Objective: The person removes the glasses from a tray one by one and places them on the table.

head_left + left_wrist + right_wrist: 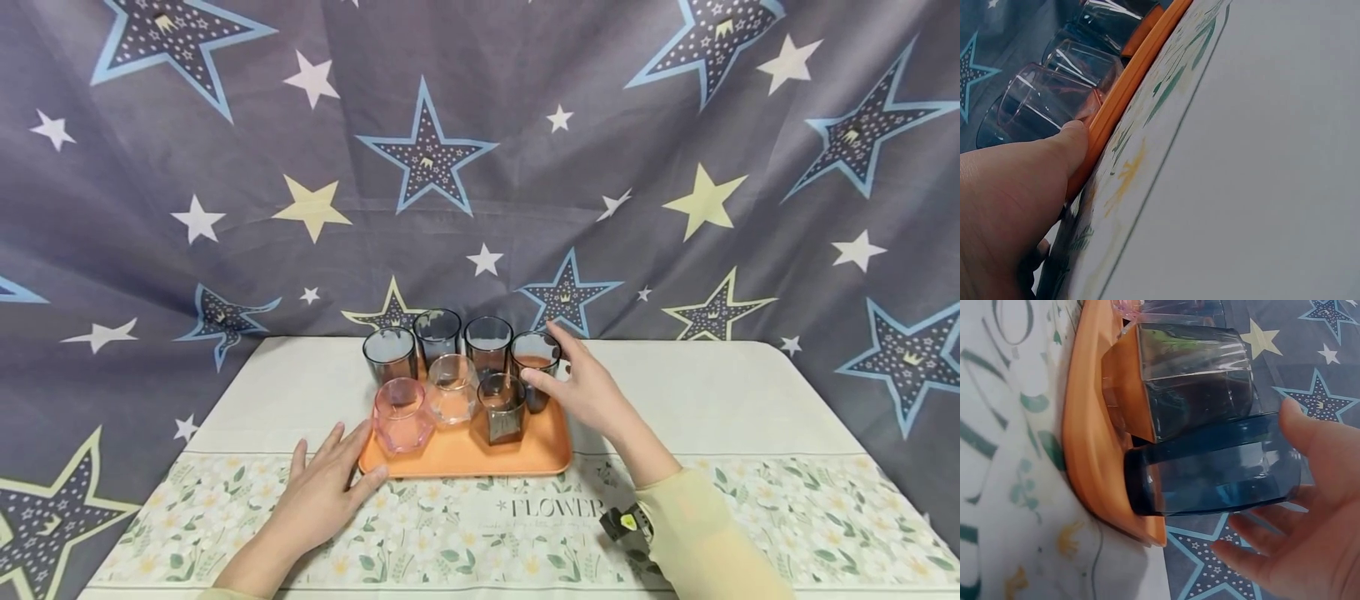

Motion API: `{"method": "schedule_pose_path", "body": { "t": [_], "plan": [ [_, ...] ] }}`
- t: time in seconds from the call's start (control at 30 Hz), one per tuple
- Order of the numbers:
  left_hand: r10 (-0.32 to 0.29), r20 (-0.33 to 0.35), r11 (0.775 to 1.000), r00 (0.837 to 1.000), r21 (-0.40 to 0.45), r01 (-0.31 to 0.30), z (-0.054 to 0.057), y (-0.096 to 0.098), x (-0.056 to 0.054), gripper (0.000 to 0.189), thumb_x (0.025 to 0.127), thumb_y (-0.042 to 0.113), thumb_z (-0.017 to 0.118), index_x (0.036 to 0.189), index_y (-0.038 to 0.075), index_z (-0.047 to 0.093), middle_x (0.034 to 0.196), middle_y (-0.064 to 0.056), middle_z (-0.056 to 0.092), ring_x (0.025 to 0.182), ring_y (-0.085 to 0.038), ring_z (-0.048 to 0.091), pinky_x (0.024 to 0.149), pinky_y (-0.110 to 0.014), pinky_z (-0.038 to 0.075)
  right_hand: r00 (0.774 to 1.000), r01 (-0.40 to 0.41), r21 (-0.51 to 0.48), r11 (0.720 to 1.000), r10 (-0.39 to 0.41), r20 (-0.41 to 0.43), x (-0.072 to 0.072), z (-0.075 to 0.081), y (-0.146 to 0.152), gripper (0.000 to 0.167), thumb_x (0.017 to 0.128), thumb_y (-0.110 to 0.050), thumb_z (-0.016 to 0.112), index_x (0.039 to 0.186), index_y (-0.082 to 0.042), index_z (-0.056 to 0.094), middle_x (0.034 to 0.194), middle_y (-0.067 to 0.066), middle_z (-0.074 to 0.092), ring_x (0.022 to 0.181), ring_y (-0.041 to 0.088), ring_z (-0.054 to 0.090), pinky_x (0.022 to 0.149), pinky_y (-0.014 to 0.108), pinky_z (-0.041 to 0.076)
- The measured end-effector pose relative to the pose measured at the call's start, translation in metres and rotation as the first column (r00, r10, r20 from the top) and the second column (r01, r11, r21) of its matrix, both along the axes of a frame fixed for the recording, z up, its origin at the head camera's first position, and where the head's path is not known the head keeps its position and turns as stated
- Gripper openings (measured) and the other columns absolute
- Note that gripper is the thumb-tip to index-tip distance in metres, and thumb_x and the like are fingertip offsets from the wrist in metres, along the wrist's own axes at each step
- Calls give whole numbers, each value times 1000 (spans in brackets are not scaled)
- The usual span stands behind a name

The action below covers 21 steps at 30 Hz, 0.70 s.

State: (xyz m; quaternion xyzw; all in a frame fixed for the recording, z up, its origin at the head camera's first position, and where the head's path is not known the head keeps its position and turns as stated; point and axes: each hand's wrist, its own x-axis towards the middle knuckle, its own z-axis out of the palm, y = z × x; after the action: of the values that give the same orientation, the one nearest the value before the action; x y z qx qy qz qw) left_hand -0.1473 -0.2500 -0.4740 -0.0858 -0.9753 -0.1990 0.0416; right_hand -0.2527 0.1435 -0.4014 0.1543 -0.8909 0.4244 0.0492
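On an orange tray (pixel 450 465) stand several drinking glasses. My left hand (pixel 322 492) rests at the tray's left front corner, fingers extended along its side; in the left wrist view the thumb (pixel 1072 140) lies against the rim. Close to it is a pink-tinted glass (pixel 403 425). My right hand (pixel 588 387) is spread around a tall dark blue glass (pixel 1210 472) at the tray's right end, thumb near its rim and other fingers on the far side. Firm contact is unclear. Beside that glass stands a short smoky square glass (pixel 1194 381).
A clear glass (pixel 452 396) sits mid-tray, with tall dark glasses (pixel 437 333) behind it. A white tablecloth with a flowered band (pixel 787 517) covers the table. Behind hangs a grey star-patterned curtain (pixel 525 208). A black device (pixel 626 523) is on the right wrist.
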Motion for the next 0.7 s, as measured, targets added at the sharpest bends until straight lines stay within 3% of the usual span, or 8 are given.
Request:
{"method": "schedule_pose_path", "body": {
  "t": [0.2,0.47,0.7],
  "plan": [
    [2,13,1000,1000,3,-2,1,1,0,86,110,63,60,170,4,42,166,-21,50,162,-51,29,123,-82,0,999,-2,-71,997,4,32,-4,-6,-3,100,100,-46,85,176,-14,29,176,21,35,155,46,44,122,61,42],
    [0,17,1000,1000,3,0,2,1,0,86,110,63,59,170,5,42,166,-21,51,162,-50,29,122,-82,0,999,12,-79,997,-10,35,-6,-12,-3,100,99,-49,85,176,-17,30,172,24,40,150,50,48,121,67,41],
    [-1,8,1000,1000,-3,1,2,1,0,86,109,64,60,170,4,43,165,-22,52,162,-50,30,122,-83,1,999,16,-101,995,-13,31,-8,-12,-5,95,98,-45,87,173,-17,36,165,23,50,142,46,58,117,61,48]
  ]
}}
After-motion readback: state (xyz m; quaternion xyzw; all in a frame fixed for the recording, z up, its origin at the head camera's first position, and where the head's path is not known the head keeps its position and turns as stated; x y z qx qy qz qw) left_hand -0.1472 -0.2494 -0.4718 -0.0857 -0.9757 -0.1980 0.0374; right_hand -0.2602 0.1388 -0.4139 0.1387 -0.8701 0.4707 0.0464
